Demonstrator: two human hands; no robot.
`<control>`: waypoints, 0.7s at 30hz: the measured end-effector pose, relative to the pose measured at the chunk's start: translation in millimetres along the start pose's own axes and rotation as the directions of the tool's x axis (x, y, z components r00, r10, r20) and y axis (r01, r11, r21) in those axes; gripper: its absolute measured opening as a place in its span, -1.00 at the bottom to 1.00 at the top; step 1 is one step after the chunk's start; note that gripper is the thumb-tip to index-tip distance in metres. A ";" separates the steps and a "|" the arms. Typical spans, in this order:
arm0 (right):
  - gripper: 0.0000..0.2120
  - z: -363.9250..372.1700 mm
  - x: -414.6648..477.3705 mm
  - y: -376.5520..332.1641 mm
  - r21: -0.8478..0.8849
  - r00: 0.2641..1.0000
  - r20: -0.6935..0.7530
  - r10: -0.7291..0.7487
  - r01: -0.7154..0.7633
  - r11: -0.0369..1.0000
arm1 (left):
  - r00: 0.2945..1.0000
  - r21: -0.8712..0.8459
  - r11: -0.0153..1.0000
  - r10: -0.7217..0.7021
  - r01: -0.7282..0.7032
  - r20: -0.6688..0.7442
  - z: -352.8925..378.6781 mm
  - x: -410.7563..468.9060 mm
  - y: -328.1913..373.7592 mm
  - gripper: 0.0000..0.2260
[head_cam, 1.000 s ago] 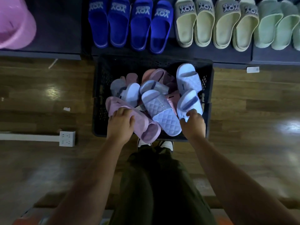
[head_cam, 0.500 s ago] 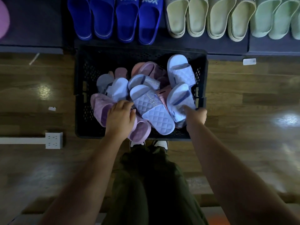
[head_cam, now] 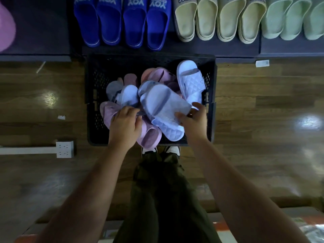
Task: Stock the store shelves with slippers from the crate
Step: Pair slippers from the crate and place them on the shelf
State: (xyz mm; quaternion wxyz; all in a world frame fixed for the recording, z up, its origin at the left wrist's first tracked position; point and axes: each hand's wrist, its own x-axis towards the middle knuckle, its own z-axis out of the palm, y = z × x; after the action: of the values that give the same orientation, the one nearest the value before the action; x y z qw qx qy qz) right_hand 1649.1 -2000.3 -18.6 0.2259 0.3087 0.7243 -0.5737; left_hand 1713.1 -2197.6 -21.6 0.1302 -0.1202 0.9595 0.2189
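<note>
A black crate [head_cam: 95, 81] stands on the floor against the shelf, full of lavender, pink and grey slippers. My right hand [head_cam: 192, 120] grips a lavender slipper [head_cam: 163, 104] by its near end and holds it tilted above a quilted lavender slipper [head_cam: 171, 132]. My left hand [head_cam: 125, 125] is curled over a pink slipper [head_cam: 149, 137] at the crate's near left. Another quilted lavender slipper [head_cam: 190, 79] leans against the crate's far right wall. The dark shelf [head_cam: 43, 32] carries blue slippers [head_cam: 121, 23], beige slippers [head_cam: 219, 20] and green slippers [head_cam: 289, 21] in rows.
A white power strip [head_cam: 64, 149] lies on the wooden floor left of the crate. A pink object [head_cam: 5, 27] sits at the shelf's far left. A small white tag [head_cam: 262, 63] lies by the shelf edge. My shoes [head_cam: 171, 149] touch the crate's near side.
My right hand has closed on the lavender slipper at the crate's right and lifted it leftwards over the quilted one. My left hand has stayed on the pink slipper.
</note>
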 end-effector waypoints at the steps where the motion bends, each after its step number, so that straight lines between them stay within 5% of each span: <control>1: -0.43 5.7 -4.1 -5.4 -0.071 0.999 0.016 -0.040 0.041 0.997 | 1.000 0.013 1.000 -0.008 0.008 -0.004 -4.7 -0.2 -0.5 -0.67; 4: -0.46 19.5 -1.9 -18.5 -0.098 0.998 -0.029 -0.063 0.060 0.993 | 0.999 0.026 0.999 -0.034 0.034 -0.018 -12.2 0.8 -3.5 -0.77; 9: -0.39 13.0 47.6 -25.5 0.187 0.970 -0.106 0.219 -0.197 0.962 | 0.999 0.029 1.000 -0.006 0.007 -0.040 -3.7 12.1 -4.0 -0.80; 12: -0.47 1.7 73.0 -19.6 0.132 0.965 -0.102 0.243 -0.229 0.964 | 0.999 0.030 0.999 -0.010 0.011 -0.034 9.2 21.8 -6.3 -0.75; 17: -0.68 -5.8 83.1 -4.7 0.066 0.971 -0.139 0.192 -0.185 0.981 | 1.000 0.018 1.000 -0.020 0.020 -0.004 27.5 34.1 -9.6 -0.65; 21: -0.71 -8.7 88.7 10.9 -0.394 0.972 -0.174 -0.160 0.080 0.916 | 0.999 0.012 0.999 -0.031 0.031 -0.006 36.1 41.0 -11.5 -0.73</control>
State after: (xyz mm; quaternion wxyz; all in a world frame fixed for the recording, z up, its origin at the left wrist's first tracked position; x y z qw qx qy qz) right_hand 1594.3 -1973.5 -84.5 0.1710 0.2699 0.8595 -0.3990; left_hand 1685.1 -2198.5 -69.9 0.1314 -0.1350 0.9592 0.2106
